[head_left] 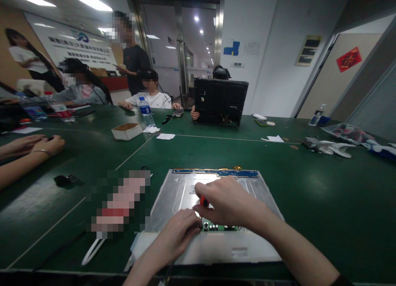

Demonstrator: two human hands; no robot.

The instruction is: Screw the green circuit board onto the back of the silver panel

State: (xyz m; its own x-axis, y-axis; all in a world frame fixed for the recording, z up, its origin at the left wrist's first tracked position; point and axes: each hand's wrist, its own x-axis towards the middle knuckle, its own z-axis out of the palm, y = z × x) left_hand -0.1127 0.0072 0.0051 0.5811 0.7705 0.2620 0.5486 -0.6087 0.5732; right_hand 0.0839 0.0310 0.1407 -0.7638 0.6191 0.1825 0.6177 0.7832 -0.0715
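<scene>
A flat display panel (pixel 167 199) lies metal back up on the table before me. My right hand (pixel 227 199) is closed around the red and black handle of a screwdriver (pixel 203 201), held upright over the panel. Beneath it, a small green circuit board (pixel 216 227) runs along the panel's near part. My left hand (pixel 182 228) rests at that board's left end, fingers drawn together near the screwdriver's lower end. Whatever its fingertips pinch is hidden. Along the panel's far edge sits a blue circuit strip (pixel 213 173).
The green table (pixel 315 199) carries a blurred-out pinkish object (pixel 123 203) left of the panel. Another person's hands (pixel 46 146) rest at the left. Farther off are an open white box (pixel 126 131), a water bottle (pixel 146 112) and a person holding a black monitor housing (pixel 220 100).
</scene>
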